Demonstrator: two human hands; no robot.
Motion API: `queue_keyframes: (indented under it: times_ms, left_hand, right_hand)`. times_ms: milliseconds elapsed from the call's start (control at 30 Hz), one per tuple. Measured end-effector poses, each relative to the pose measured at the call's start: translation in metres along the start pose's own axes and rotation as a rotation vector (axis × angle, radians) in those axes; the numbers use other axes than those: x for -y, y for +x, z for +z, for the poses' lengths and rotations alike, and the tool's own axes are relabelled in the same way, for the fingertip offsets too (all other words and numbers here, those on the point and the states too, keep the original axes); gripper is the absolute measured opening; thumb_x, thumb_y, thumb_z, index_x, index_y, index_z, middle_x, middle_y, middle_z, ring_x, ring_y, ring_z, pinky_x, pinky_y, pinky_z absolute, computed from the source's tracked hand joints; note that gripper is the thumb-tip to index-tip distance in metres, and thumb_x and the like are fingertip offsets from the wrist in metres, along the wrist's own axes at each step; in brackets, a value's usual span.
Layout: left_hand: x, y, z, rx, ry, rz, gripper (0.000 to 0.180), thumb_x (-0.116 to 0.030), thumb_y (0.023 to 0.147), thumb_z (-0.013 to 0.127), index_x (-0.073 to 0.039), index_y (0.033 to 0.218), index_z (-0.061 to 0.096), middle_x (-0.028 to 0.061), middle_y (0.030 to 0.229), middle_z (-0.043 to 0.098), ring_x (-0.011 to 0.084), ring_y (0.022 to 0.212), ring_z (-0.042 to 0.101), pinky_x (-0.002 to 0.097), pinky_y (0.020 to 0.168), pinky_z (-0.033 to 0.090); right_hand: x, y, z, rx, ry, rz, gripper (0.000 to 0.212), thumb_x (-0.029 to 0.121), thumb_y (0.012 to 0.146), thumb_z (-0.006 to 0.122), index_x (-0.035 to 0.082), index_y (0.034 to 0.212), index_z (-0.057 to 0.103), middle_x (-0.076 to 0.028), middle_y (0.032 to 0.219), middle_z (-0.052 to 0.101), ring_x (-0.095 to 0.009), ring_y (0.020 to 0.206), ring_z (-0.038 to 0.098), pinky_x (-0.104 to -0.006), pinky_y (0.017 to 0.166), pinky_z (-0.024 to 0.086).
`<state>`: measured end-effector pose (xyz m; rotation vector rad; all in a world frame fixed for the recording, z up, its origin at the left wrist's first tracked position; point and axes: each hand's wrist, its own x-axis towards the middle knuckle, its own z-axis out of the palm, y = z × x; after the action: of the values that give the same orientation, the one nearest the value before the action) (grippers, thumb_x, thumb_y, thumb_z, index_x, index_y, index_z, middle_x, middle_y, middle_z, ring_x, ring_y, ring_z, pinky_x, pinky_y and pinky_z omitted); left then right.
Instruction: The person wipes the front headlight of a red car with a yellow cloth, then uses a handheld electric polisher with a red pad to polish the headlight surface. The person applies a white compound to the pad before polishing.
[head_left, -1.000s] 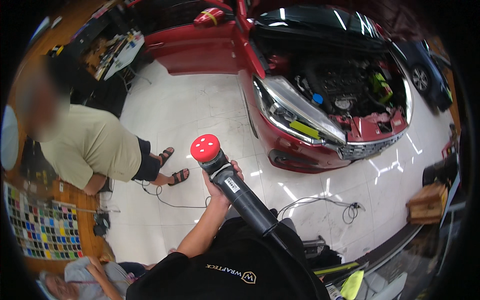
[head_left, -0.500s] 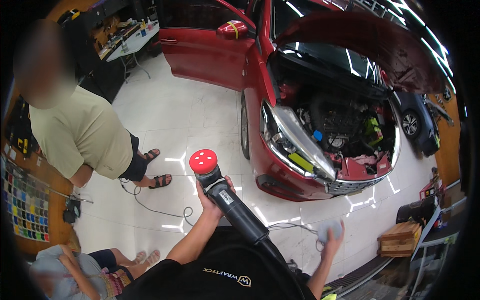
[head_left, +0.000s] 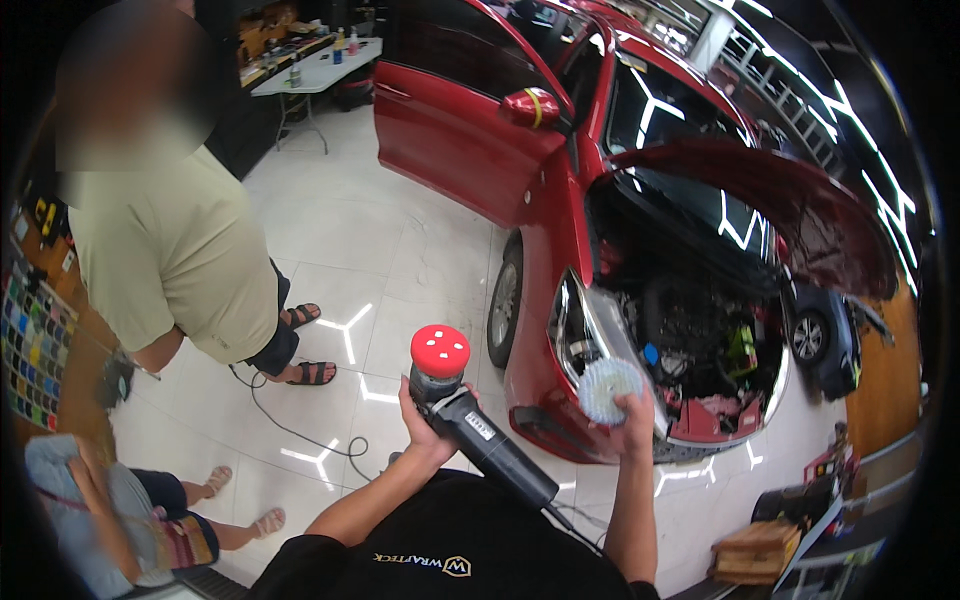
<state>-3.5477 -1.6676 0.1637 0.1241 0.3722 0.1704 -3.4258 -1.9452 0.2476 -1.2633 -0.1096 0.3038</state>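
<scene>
Holds a black polisher [head_left: 503,459] before the black shirt [head_left: 440,530], red 4-spotted disc [head_left: 440,349] upward, with fingers of the left hand [head_left: 424,436] curled around it. Pinches a round pale pad [head_left: 598,390] by its edge with fingers of the right hand [head_left: 634,428].

- Two hands at work near me: a left hand [head_left: 428,437], a right hand [head_left: 633,428].
- One polisher [head_left: 497,456], bearing one red disc [head_left: 440,346].
- One pale pad [head_left: 600,388].
- Two cars from where I stand: a red car [head_left: 560,235], a blue car [head_left: 838,345].
- Two wheels I can see clearly: a near wheel [head_left: 507,302], a far wheel [head_left: 808,336].
- One open door [head_left: 462,132], one mirror [head_left: 526,107], one raised hood [head_left: 790,185].
- One blue cap [head_left: 651,354] among the engine parts.
- Two other people: a person in beige [head_left: 185,255], a person in grey [head_left: 135,510].
- Four sandals: two dark sandals [head_left: 312,374], two pale sandals [head_left: 269,523].
- One table [head_left: 322,76]; its bottles [head_left: 295,77] are too small for me to count surely.
- One wooden box [head_left: 757,552].
</scene>
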Motion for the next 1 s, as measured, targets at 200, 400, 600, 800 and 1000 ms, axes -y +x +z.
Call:
queue_keyframes:
  times_ms: [200, 400, 600, 800, 1000]
  left_hand:
    - [-0.019, 0.012, -0.011, 0.003, 0.009, -0.01, 0.082, -0.081, 0.09, 0.037, -0.005, 0.113, 0.058, 0.0165, 0.095, 0.066, 0.0314, 0.089, 0.065, 0.0483, 0.082, 0.054]
    - [-0.034, 0.03, -0.002, -0.064, 0.021, -0.121, 0.081, -0.08, 0.09, 0.039, -0.005, 0.11, 0.061, 0.0179, 0.094, 0.067, 0.0335, 0.089, 0.065, 0.0496, 0.083, 0.054]
    - [-0.031, 0.046, -0.002, 0.039, 0.05, -0.124, 0.079, -0.08, 0.09, 0.039, -0.007, 0.112, 0.059, 0.0178, 0.094, 0.067, 0.0327, 0.09, 0.066, 0.0491, 0.082, 0.055]
    - [-0.033, 0.047, 0.005, 0.045, 0.047, -0.102, 0.09, -0.083, 0.089, 0.033, -0.001, 0.111, 0.062, 0.0181, 0.094, 0.068, 0.0316, 0.088, 0.065, 0.045, 0.084, 0.053]
    - [-0.028, 0.05, 0.003, 0.033, 0.022, -0.065, 0.089, -0.083, 0.088, 0.036, -0.001, 0.112, 0.061, 0.017, 0.095, 0.067, 0.0323, 0.09, 0.065, 0.0461, 0.084, 0.053]
  right_hand:
    - [-0.016, 0.015, 0.027, -0.098, 0.148, 0.017, 0.056, 0.006, 0.083, 0.051, 0.002, 0.139, 0.045, -0.018, 0.117, 0.064, -0.034, 0.097, 0.07, -0.0458, 0.056, 0.064]
    - [-0.042, 0.023, 0.063, -0.211, 0.183, 0.046, 0.034, 0.017, 0.099, 0.055, 0.005, 0.13, 0.05, -0.014, 0.113, 0.065, -0.026, 0.085, 0.069, -0.0365, 0.053, 0.058]
    - [-0.044, 0.006, 0.103, -0.29, -0.067, -0.155, 0.037, 0.014, 0.102, 0.058, 0.004, 0.136, 0.047, -0.01, 0.11, 0.064, -0.018, 0.073, 0.066, -0.0299, 0.047, 0.05]
    - [-0.032, 0.026, 0.116, -0.047, -0.388, -0.264, 0.065, 0.002, 0.089, 0.062, 0.004, 0.149, 0.039, -0.014, 0.13, 0.06, -0.023, 0.109, 0.065, -0.0319, 0.083, 0.055]
    - [0.059, 0.149, 0.161, 0.167, -0.823, -0.713, 0.09, 0.006, 0.071, 0.054, 0.009, 0.159, 0.034, -0.019, 0.112, 0.067, -0.025, 0.099, 0.068, -0.035, 0.096, 0.05]
